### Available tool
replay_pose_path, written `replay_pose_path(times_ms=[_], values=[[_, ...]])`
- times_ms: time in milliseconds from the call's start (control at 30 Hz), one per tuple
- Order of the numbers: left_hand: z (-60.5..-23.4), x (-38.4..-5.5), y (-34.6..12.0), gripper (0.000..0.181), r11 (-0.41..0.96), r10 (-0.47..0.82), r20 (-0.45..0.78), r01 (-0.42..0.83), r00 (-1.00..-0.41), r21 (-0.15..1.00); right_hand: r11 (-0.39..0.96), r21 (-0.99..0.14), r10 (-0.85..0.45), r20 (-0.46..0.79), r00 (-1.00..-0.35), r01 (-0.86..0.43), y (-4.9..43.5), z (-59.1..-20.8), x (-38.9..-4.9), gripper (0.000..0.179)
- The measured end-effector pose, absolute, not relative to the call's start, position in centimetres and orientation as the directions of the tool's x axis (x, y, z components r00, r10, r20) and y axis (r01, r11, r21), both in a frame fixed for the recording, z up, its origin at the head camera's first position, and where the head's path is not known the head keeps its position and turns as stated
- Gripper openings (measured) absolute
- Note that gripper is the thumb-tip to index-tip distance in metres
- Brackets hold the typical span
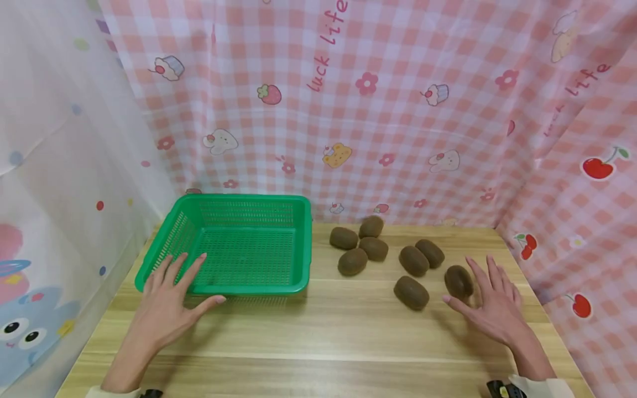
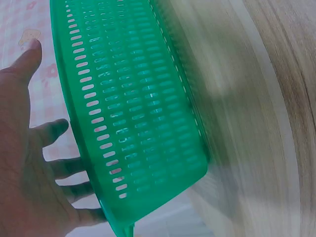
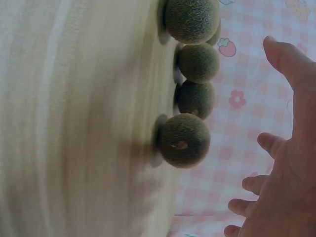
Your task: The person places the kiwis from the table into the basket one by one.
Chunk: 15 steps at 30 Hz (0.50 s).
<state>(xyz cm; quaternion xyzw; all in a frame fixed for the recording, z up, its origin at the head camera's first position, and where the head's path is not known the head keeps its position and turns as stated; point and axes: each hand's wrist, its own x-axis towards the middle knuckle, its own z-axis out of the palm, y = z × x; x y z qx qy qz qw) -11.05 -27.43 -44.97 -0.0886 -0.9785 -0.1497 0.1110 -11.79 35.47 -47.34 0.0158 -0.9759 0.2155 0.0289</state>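
Observation:
My left hand is spread over the near left corner of a green plastic basket, fingers reaching past its rim. In the left wrist view the slotted basket wall stands beside that hand. My right hand hovers with spread fingers beside the rightmost kiwi, holding nothing. Three more kiwis lie to its left: a pair side by side, one of them this kiwi, and a nearer kiwi. The right wrist view shows a brown fuzzy kiwi apart from the fingers.
Several more kiwis, among them one kiwi, cluster just right of the basket. All stand on a wooden table. A pink checked curtain hangs behind and at the right, and a white printed curtain at the left.

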Motion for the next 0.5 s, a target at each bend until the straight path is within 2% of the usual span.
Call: replay_pose_path(times_ms=[233,500], values=[[-45.0,-10.8,-27.8,0.09,0.921,0.145,0.305,0.241,-0.941,0.306,0.855,-0.518,0.024,-0.003,-1.0,0.022,36.3,-48.2,-12.0,0.104],[-45.7,-10.9,-28.3,0.077,0.876,0.136,0.469,0.326,-0.873,0.355,0.779,-0.624,0.044,-0.025,-0.999,0.05,37.1,-48.9,-12.3,0.101]])
